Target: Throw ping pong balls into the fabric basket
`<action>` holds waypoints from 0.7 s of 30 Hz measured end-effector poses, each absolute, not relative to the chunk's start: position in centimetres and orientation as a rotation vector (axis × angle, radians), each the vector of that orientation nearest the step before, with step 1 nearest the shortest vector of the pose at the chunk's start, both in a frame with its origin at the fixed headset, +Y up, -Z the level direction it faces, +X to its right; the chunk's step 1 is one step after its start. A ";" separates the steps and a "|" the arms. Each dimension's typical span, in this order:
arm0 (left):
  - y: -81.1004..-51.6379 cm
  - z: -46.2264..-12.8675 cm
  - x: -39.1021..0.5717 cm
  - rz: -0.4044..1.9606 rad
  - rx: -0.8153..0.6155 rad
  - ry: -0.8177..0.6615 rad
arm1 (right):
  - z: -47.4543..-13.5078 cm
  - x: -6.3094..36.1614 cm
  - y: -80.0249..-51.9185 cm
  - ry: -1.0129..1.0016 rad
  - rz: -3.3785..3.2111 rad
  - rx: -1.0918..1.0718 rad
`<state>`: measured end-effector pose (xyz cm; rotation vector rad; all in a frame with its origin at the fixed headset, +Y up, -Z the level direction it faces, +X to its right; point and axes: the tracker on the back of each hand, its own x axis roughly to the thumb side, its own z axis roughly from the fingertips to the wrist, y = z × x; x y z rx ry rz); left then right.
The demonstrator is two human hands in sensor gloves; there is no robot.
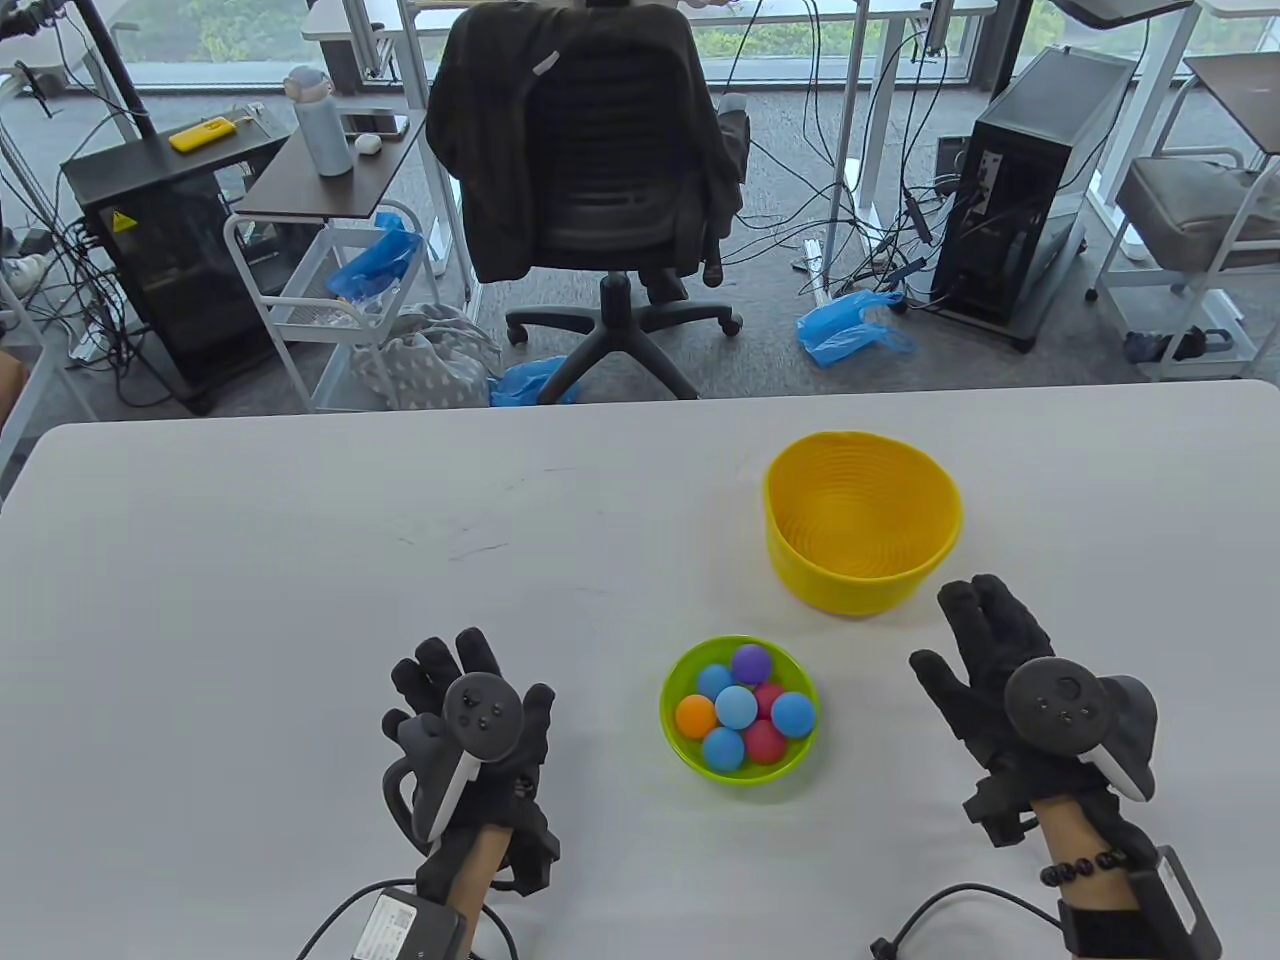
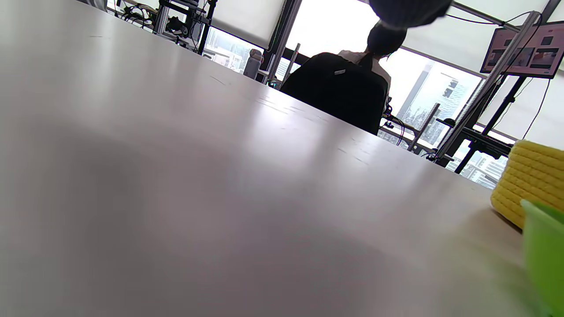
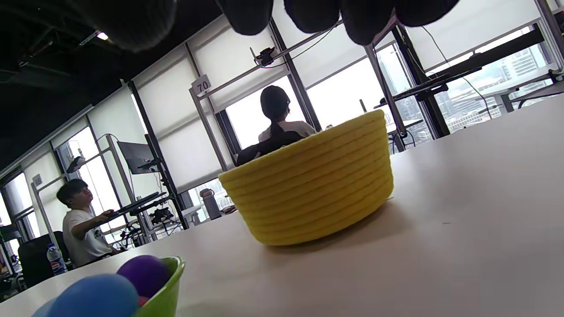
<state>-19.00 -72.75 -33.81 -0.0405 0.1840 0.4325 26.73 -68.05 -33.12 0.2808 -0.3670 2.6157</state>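
My left hand (image 1: 462,700) lies flat on the table (image 1: 250,560) with the fingers spread and holding nothing. My right hand (image 1: 1000,670) is also flat, its fingers straight and close together, and it holds nothing either. Both palms look down, so I judge that no ball is taken yet and the task is at its very start.

Between my two hands, a little nearer to the left one, stands the green bowl (image 1: 676,745). In it lie the ping pong balls (image 1: 738,708): several blue ones, two red ones, one orange and one purple, all packed close together (I count about nine, but some hide the others partly). Just ahead of my right hand, beyond the green bowl, stands the yellow fabric basket (image 1: 862,575). It is upright, its mouth is wide, and I see nothing inside it.

What could go wrong from here, as I judge it: the balls are light and they bounce, so a toss that is too strong may jump out of the basket again, or hit its rim and roll away over the table. The basket wall is soft and it may give way if a ball strikes it from the side. Also the balls sit tightly, so when I take one, my thick glove fingers may push a neighbour over the low edge of the bowl.
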 end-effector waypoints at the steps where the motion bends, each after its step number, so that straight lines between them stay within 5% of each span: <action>1: -72.7 -33.8 -19.0 0.433 -0.042 0.183 | -33.0 26.2 -68.0 -0.365 2.604 0.318; 10: -72.6 -33.8 -19.1 0.453 -0.034 0.183 | -33.5 19.5 -69.3 -0.167 2.573 0.549; 21: -72.6 -33.9 -19.0 0.454 -0.033 0.178 | -34.9 16.2 -72.0 0.003 2.705 0.624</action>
